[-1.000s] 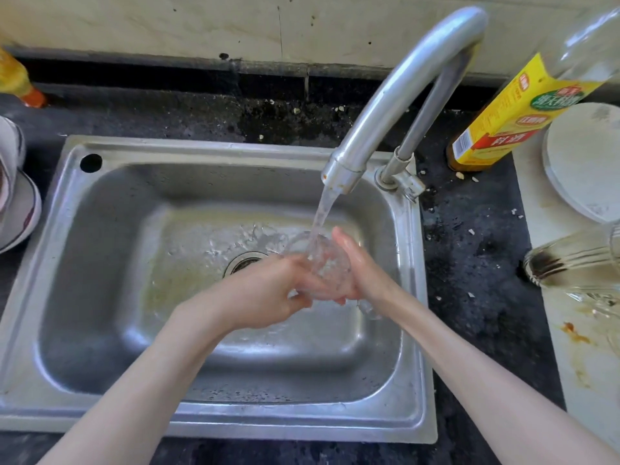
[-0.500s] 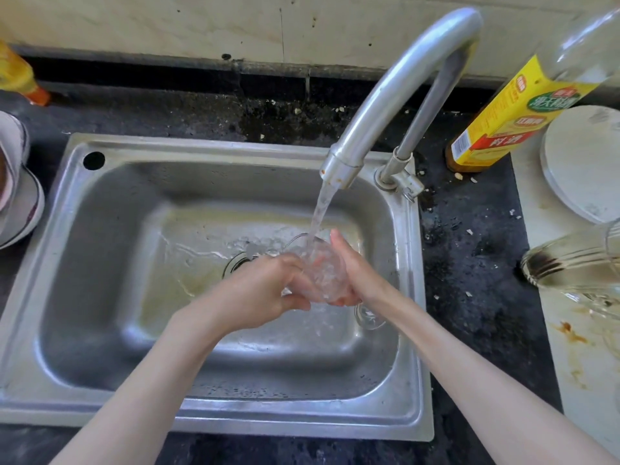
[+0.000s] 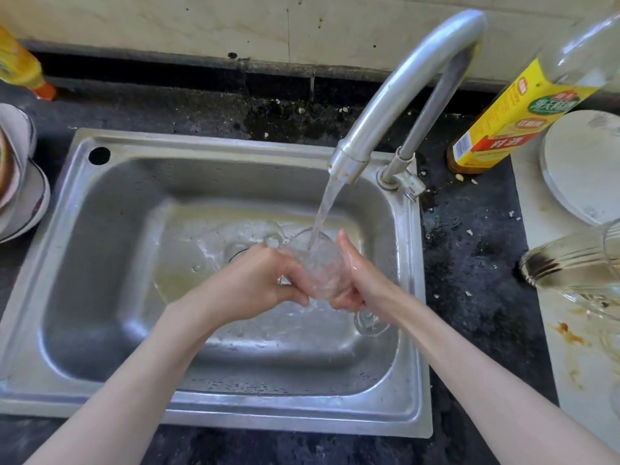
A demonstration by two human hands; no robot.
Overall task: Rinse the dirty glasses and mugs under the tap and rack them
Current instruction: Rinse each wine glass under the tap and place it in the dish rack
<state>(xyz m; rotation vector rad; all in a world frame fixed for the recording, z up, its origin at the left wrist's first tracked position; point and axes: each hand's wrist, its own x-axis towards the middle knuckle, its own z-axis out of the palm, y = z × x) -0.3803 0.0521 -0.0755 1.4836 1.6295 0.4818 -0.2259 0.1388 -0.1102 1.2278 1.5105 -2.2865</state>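
So both hands, left hand (image 3: 255, 283) and right hand (image 3: 355, 280), clamp the wine glass (image 3: 318, 266) between their grips, tap (image 3: 396, 95) water pouring in from above.

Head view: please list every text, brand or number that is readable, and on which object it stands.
Tall bottle, yellow label: Chinese characters in a green oval and on a red band, too blurred to read.
Its barcode: digits too small.
Yellow bottle at far left: print unreadable.
Nothing else bears text.
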